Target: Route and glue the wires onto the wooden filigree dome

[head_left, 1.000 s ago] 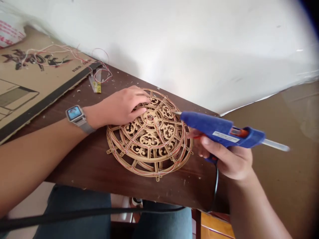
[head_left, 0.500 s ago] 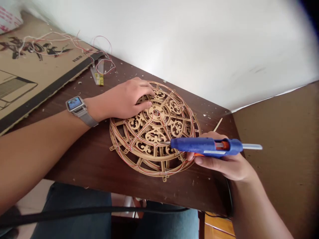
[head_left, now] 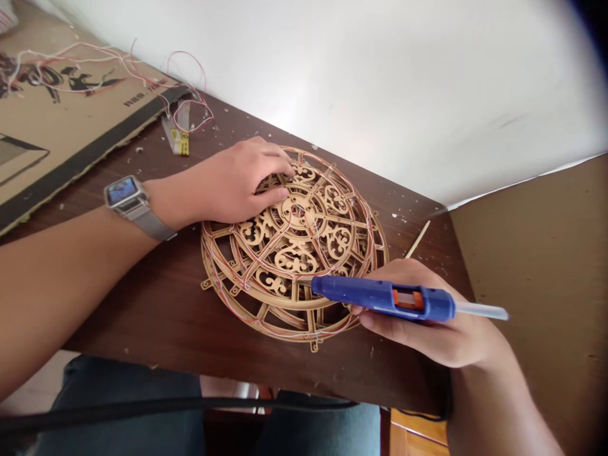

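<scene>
A round carved wooden fretwork disc [head_left: 289,247] threaded with thin red and white wires lies on the dark wooden table [head_left: 156,304]. My left hand [head_left: 228,183], a watch on its wrist, lies with fingers spread flat on the disc's upper left part. My right hand [head_left: 432,323] grips a blue glue gun [head_left: 384,297]. The gun's nozzle points left and rests at the disc's lower right ring. A clear glue stick pokes out of the gun's back end.
A flattened cardboard box [head_left: 52,120] with loose red and white wires [head_left: 118,63] lies at the far left. A thin wooden stick [head_left: 418,239] lies right of the disc. A black cable [head_left: 180,405] runs under the table edge. A white wall stands behind.
My right hand has brought the glue gun down and left, from above the disc's right edge to its lower right ring. My left hand stays on the disc.
</scene>
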`<action>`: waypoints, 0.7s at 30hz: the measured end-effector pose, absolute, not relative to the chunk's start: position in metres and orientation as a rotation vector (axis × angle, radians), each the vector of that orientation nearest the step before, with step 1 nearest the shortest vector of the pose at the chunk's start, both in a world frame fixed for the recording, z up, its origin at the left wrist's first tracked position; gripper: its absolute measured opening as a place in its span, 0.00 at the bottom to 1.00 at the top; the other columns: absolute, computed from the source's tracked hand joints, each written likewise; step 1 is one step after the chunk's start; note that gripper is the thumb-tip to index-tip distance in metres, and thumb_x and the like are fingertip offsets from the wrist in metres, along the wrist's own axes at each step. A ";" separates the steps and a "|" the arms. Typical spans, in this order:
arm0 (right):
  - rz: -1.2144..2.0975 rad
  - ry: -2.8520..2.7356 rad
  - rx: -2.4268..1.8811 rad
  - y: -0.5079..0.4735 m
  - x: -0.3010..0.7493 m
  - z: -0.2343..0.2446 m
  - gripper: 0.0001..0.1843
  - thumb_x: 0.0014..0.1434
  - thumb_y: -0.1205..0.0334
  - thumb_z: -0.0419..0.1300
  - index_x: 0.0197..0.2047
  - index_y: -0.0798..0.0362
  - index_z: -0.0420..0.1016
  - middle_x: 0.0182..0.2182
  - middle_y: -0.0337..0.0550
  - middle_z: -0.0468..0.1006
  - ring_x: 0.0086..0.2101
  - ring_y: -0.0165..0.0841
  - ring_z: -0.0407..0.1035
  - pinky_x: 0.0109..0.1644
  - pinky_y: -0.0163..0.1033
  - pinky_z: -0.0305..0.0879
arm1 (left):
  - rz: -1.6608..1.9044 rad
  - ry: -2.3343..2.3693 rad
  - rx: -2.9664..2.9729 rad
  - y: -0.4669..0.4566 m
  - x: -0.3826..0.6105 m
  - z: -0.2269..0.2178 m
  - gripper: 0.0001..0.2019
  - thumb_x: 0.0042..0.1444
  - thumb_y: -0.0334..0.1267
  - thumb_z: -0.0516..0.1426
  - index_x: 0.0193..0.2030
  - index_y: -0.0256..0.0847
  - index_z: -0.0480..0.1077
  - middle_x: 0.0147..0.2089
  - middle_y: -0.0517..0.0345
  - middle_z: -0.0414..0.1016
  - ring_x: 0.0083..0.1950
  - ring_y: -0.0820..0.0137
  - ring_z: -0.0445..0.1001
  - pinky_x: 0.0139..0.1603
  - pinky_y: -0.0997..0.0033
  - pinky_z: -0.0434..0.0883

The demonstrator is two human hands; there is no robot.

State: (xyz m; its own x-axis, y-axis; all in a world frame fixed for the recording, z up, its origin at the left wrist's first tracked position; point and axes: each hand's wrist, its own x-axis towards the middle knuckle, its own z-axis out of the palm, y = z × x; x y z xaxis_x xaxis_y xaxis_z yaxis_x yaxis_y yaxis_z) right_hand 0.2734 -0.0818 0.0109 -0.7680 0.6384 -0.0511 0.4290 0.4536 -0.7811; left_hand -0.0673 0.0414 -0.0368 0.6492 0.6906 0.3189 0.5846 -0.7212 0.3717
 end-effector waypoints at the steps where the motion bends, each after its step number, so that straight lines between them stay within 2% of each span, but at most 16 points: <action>1: 1.195 -2.458 -0.925 -0.082 0.273 0.011 0.14 0.77 0.59 0.68 0.36 0.50 0.83 0.27 0.38 0.79 0.25 0.29 0.69 0.30 0.36 0.63 | 0.654 1.038 2.639 0.041 -0.067 -0.037 0.29 0.76 0.59 0.54 0.69 0.42 0.82 0.76 0.42 0.80 0.78 0.46 0.76 0.85 0.45 0.68; 6: 1.137 -2.425 -0.952 -0.083 0.272 0.011 0.11 0.76 0.58 0.70 0.39 0.50 0.86 0.29 0.40 0.81 0.27 0.30 0.71 0.32 0.37 0.67 | 0.650 1.051 2.649 0.041 -0.066 -0.037 0.31 0.76 0.60 0.54 0.69 0.39 0.82 0.76 0.40 0.80 0.78 0.45 0.76 0.83 0.44 0.70; 10: 1.170 -2.410 -0.928 -0.083 0.273 0.011 0.10 0.76 0.60 0.71 0.40 0.49 0.87 0.28 0.39 0.80 0.26 0.29 0.70 0.31 0.36 0.66 | 0.646 1.042 2.657 0.041 -0.067 -0.036 0.32 0.77 0.60 0.54 0.69 0.38 0.83 0.76 0.39 0.80 0.78 0.46 0.76 0.84 0.46 0.70; 14: 1.152 -2.425 -0.955 -0.083 0.273 0.011 0.12 0.77 0.59 0.69 0.38 0.50 0.84 0.28 0.38 0.79 0.26 0.29 0.69 0.31 0.37 0.65 | 0.663 1.034 2.636 0.041 -0.067 -0.036 0.29 0.76 0.59 0.55 0.68 0.41 0.83 0.75 0.42 0.81 0.78 0.47 0.76 0.85 0.45 0.69; 21: 1.077 -2.495 -0.933 -0.084 0.270 0.011 0.15 0.80 0.59 0.66 0.37 0.50 0.80 0.26 0.37 0.78 0.24 0.28 0.68 0.30 0.36 0.64 | 0.655 0.987 2.630 0.034 -0.066 -0.028 0.31 0.76 0.62 0.56 0.69 0.43 0.84 0.78 0.42 0.78 0.82 0.44 0.73 0.87 0.42 0.66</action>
State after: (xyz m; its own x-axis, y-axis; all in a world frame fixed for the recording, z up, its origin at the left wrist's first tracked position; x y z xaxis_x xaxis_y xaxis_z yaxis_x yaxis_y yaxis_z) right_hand 0.2701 -0.0838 0.0115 -0.7570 0.6534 -0.0083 0.4543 0.5170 -0.7255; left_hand -0.0663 0.0344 -0.0280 0.6685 0.6713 0.3203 0.5558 -0.7370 0.3846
